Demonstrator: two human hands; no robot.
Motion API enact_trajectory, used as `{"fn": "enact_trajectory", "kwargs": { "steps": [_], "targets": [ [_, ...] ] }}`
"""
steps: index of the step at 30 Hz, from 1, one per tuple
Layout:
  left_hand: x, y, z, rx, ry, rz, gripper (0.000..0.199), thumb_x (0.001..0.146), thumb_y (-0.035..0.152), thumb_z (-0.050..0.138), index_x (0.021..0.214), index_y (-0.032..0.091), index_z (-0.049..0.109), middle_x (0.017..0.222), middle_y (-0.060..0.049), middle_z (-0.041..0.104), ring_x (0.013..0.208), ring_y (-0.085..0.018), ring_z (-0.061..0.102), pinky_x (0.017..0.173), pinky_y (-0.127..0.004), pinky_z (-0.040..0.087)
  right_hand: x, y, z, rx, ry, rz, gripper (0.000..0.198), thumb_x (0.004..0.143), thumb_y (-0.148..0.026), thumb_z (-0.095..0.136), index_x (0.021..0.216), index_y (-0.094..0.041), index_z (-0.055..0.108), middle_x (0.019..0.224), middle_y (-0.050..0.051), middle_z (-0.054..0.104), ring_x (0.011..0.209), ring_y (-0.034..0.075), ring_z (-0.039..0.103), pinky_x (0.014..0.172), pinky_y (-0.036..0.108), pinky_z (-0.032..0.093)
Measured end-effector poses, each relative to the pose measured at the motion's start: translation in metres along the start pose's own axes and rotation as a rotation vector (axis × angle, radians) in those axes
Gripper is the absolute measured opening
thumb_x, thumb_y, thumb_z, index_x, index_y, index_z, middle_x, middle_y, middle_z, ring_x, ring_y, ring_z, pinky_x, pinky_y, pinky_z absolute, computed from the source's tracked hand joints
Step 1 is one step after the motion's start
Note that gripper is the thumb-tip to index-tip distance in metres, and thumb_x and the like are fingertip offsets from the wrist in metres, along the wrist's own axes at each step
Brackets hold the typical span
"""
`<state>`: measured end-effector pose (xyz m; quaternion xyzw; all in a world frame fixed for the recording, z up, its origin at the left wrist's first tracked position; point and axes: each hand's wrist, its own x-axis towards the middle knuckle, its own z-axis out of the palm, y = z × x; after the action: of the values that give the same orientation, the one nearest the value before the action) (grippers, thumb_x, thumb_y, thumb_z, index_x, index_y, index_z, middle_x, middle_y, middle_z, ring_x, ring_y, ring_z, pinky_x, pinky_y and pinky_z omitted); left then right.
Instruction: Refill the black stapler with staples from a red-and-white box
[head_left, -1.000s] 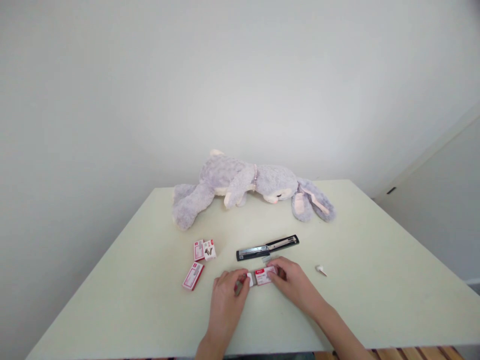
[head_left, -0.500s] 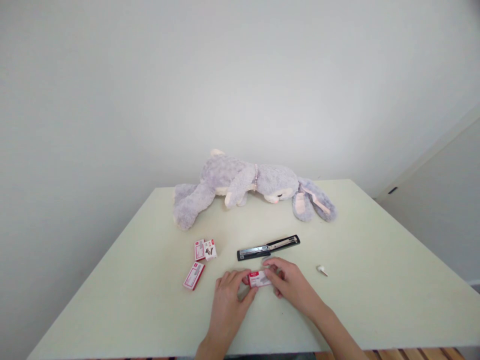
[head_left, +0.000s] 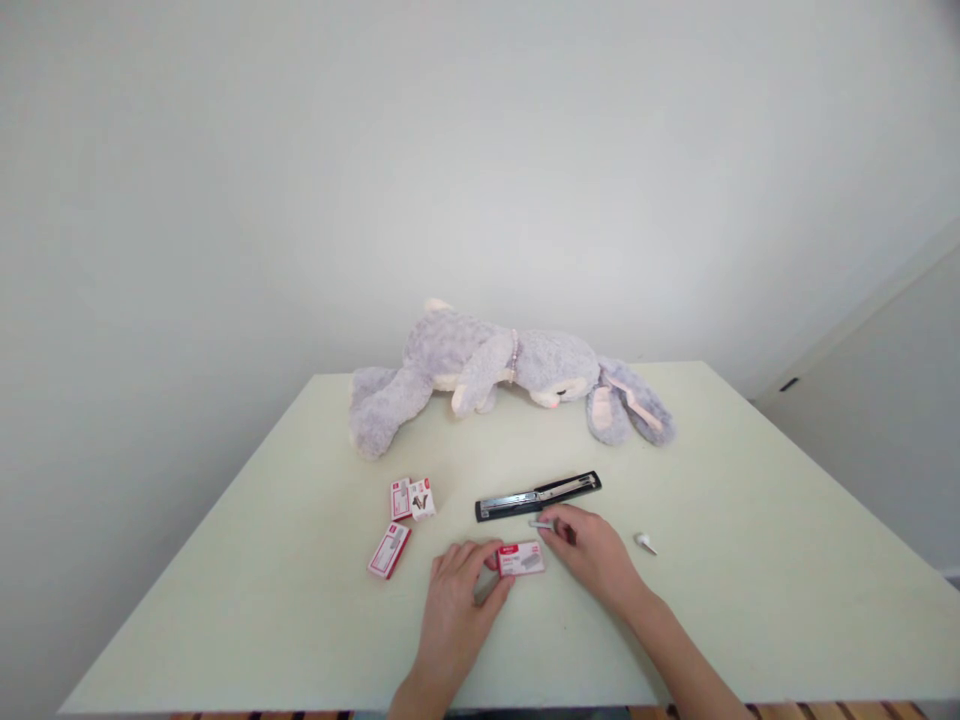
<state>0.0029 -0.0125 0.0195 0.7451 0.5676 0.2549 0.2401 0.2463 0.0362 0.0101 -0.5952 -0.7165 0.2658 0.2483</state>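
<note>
My left hand (head_left: 463, 590) grips the left end of a red and white staple box (head_left: 522, 558) between thumb and fingers, the box resting on the table. Between the fingertips of my right hand (head_left: 589, 550) is a small grey strip of staples (head_left: 540, 524), held just behind the box. Beyond it lies a black stapler (head_left: 538, 497), swung fully open with its metal rail showing. The strip is close to the stapler's near side, and from here I cannot tell whether they touch.
Several small red and white boxes (head_left: 388, 551) lie left of my hands. A white earbud (head_left: 644, 542) rests to the right. Along the back of the table (head_left: 247, 560), by the wall, a lilac plush rabbit (head_left: 457, 350) lies on its side.
My right hand has let go of the staple box and moved slightly right and away, with the staple strip in its fingers. The left hand keeps its hold on the box.
</note>
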Motion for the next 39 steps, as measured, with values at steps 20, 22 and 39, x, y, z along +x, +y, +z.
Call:
{"fn": "enact_trajectory", "kwargs": {
  "steps": [20, 22, 39],
  "targets": [
    [0.0010, 0.0003, -0.0006, 0.001, 0.000, 0.002, 0.034, 0.093, 0.032, 0.067, 0.126, 0.034, 0.065, 0.106, -0.002, 0.071, 0.099, -0.024, 0.062, 0.088, -0.039, 0.043, -0.0089, -0.0033, 0.0014, 0.050, 0.049, -0.031, 0.020, 0.093, -0.040, 0.060, 0.099, -0.030, 0.076, 0.072, -0.003, 0.065, 0.064, 0.016, 0.059, 0.064, 0.026, 0.044],
    [0.0007, 0.0003, -0.0006, 0.001, 0.004, 0.006, 0.034, 0.093, 0.031, 0.067, 0.126, 0.034, 0.065, 0.107, -0.002, 0.071, 0.099, -0.023, 0.062, 0.088, -0.039, 0.042, -0.0088, -0.0035, 0.0017, 0.048, 0.049, -0.031, 0.020, 0.093, -0.040, 0.060, 0.099, -0.030, 0.076, 0.072, -0.002, 0.065, 0.064, 0.016, 0.059, 0.063, 0.026, 0.044],
    [0.0004, 0.0004, 0.0001, 0.007, 0.020, 0.012, 0.033, 0.092, 0.031, 0.068, 0.125, 0.034, 0.066, 0.105, -0.001, 0.072, 0.097, -0.023, 0.063, 0.087, -0.038, 0.043, -0.0097, -0.0011, 0.0038, 0.047, 0.046, -0.030, 0.018, 0.093, -0.036, 0.060, 0.101, -0.030, 0.074, 0.072, -0.004, 0.064, 0.064, 0.015, 0.059, 0.064, 0.026, 0.043]
  ]
}}
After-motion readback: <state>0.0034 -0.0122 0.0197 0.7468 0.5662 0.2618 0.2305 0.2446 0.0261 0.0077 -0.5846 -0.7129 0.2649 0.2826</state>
